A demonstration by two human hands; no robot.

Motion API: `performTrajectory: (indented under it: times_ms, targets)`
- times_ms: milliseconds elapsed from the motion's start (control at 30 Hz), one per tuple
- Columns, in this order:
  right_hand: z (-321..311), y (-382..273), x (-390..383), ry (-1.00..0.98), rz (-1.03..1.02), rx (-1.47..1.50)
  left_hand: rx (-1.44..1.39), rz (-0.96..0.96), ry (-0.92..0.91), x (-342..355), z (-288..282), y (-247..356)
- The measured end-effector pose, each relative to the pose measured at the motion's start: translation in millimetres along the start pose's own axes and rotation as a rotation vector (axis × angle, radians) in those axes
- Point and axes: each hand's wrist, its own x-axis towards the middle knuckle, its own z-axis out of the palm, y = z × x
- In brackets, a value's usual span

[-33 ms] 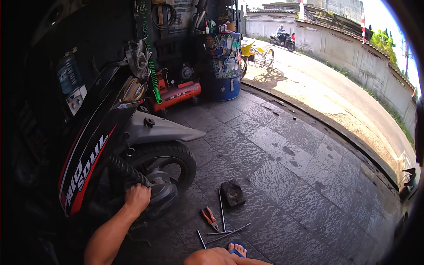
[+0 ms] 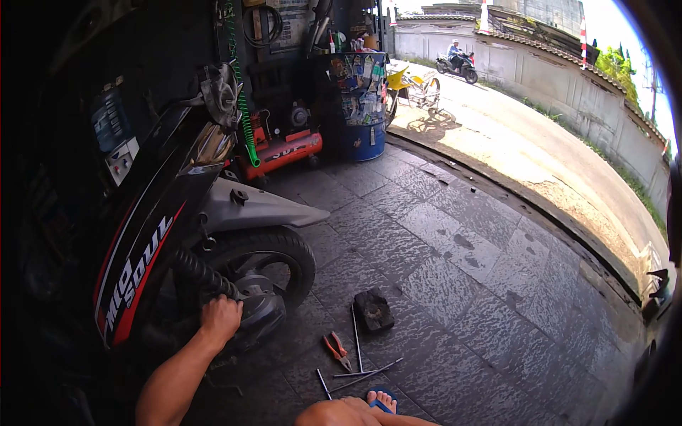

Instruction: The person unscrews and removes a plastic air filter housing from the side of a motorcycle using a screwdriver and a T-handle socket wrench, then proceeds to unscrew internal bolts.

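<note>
My left hand [image 2: 221, 318] reaches in from the lower left, fingers curled, at the rear of a black and red scooter [image 2: 153, 241]. It sits just below the lower end of the coil-spring shock absorber [image 2: 206, 272], beside the dark casing [image 2: 261, 316] by the rear wheel [image 2: 302, 266]. What the fingers close around is hidden behind the knuckles. My right hand is out of view. On the floor to the right lie orange-handled pliers [image 2: 337, 351], T-handle wrenches [image 2: 357, 337] and a dark, worn block [image 2: 374, 310].
My knee [image 2: 330, 413] and sandalled foot [image 2: 382, 401] are at the lower edge. Farther back stand a red air compressor [image 2: 288, 153] and a blue drum [image 2: 366, 142], with a green coiled hose [image 2: 246, 128] hanging nearby. Beyond the doorway, a person rides a motorcycle [image 2: 458, 67] along the road.
The rider and motorcycle on the road have shifted slightly to the right. My left hand, the scooter and the tools stay as they were.
</note>
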Motion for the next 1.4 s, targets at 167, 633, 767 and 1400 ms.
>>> performTrajectory:
  times_ms: [167, 633, 767, 1400]
  targets:
    - [-3.2, 2.0, -3.4, 0.006, 0.018, -0.001, 0.006, -0.038, 0.059, -8.4, 0.4, 5.8]
    - [2.5, 7.0, -3.5, -0.024, 0.02, 0.035, 0.006, -0.065, 0.153, -15.6, -0.4, 12.5]
    - [-30.5, -12.4, 8.5, 0.003, -0.018, 0.093, -0.261, 0.048, 0.392, -45.5, 4.9, 6.4]
    - [-262.5, -343.6, 39.8, 0.278, -0.849, -0.399, -0.777, -0.878, 1.131, -225.3, 151.4, -108.5]
